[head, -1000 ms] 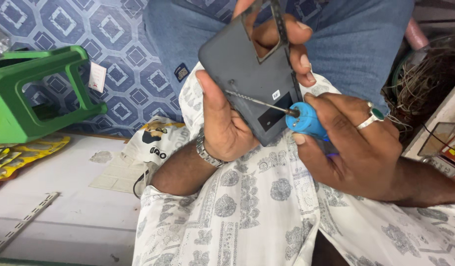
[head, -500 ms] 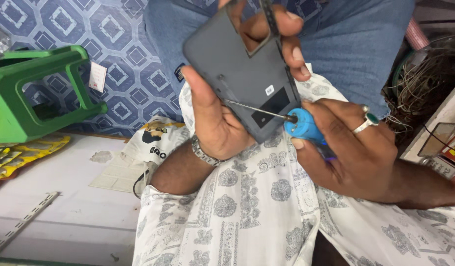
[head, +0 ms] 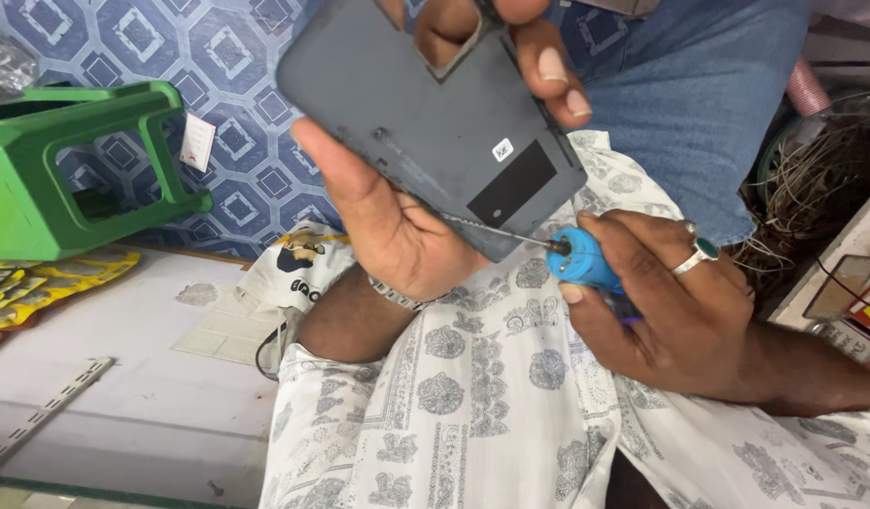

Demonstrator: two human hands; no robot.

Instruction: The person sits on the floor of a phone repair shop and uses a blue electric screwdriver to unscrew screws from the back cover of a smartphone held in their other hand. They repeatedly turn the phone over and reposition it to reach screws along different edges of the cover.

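Observation:
My left hand grips a dark grey phone back cover, holding it tilted with its inner side up; fingertips curl over its top edge through a cutout. A black rectangular patch and a small white sticker sit on the cover's lower right. My right hand, wearing a ring with a green stone, holds a blue-handled screwdriver. Its thin metal shaft runs left to the cover's lower edge near my left thumb.
A green plastic stool lies on its side at the left on blue patterned floor. Yellow packets and a printed plastic bag rest on a white surface. Tangled wires are at the right.
The cover has been lifted higher and turned toward the camera, filling more of the view. The screwdriver tip has shifted from the black patch to the cover's lower edge.

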